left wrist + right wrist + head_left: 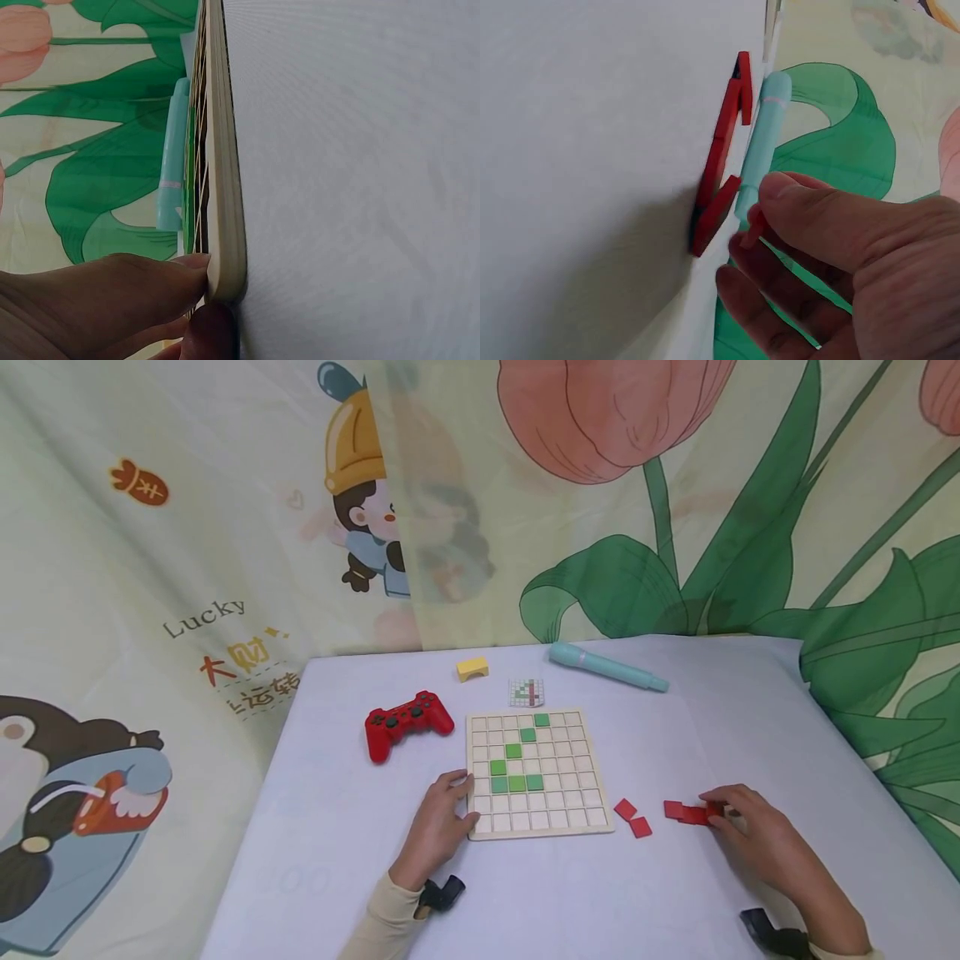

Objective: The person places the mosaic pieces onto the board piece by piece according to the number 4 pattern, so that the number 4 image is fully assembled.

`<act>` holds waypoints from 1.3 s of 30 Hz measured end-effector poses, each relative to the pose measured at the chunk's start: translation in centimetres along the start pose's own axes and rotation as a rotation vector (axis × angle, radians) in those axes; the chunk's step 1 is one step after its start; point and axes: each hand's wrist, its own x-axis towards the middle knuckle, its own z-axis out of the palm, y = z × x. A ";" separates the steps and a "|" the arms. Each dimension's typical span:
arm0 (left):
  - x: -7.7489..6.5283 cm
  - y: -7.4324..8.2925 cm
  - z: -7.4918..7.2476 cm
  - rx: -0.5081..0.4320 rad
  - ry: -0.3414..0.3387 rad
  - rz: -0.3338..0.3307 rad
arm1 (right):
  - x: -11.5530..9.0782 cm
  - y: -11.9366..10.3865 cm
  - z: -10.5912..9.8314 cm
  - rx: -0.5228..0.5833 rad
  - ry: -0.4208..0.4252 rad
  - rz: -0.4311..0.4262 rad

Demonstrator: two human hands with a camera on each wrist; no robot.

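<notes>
A wooden grid board (558, 793) lies on the table, several green square tiles (513, 750) set in its cells. At its left edge rests my left hand (435, 831), fingers and thumb touching the rim; the left wrist view shows the thumb on the frame (225, 225) near a corner. Right of the board, my right hand (757, 827) pinches a small red square tile (756, 229) between thumb and finger. Just left of that hand lies a cluster of red tiles (673, 810), partly hidden by the fingers. Two other red tiles (641, 827) lie nearer the board's lower right corner.
A red game controller (405, 724) lies left of the board. Behind it are a yellow arched block (472, 669), a small printed grid card (527, 692) and a teal pen-shaped object (607, 668). A patterned cloth (465, 527) hangs along the table's back edge.
</notes>
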 end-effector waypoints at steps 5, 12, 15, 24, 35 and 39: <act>0.0 -0.1 0.0 0.001 -0.004 0.004 | 0.8 -1.8 -0.6 0.006 0.086 -0.098; 0.0 -0.2 -0.1 0.003 0.001 0.009 | 4.5 -7.0 -0.9 0.037 0.137 -0.306; 0.0 -0.3 -0.2 0.005 -0.001 0.010 | 6.7 -9.2 -0.2 0.066 0.133 -0.400; -0.1 -0.2 -0.2 0.005 -0.007 0.019 | 12.1 -14.6 2.6 0.180 -0.051 -0.529; -0.1 -0.1 -0.3 -0.005 -0.007 0.011 | 16.6 -17.2 5.8 0.032 -0.191 -0.493; -0.1 -0.2 -0.3 -0.017 -0.006 0.009 | 17.2 -17.2 6.4 0.031 -0.231 -0.484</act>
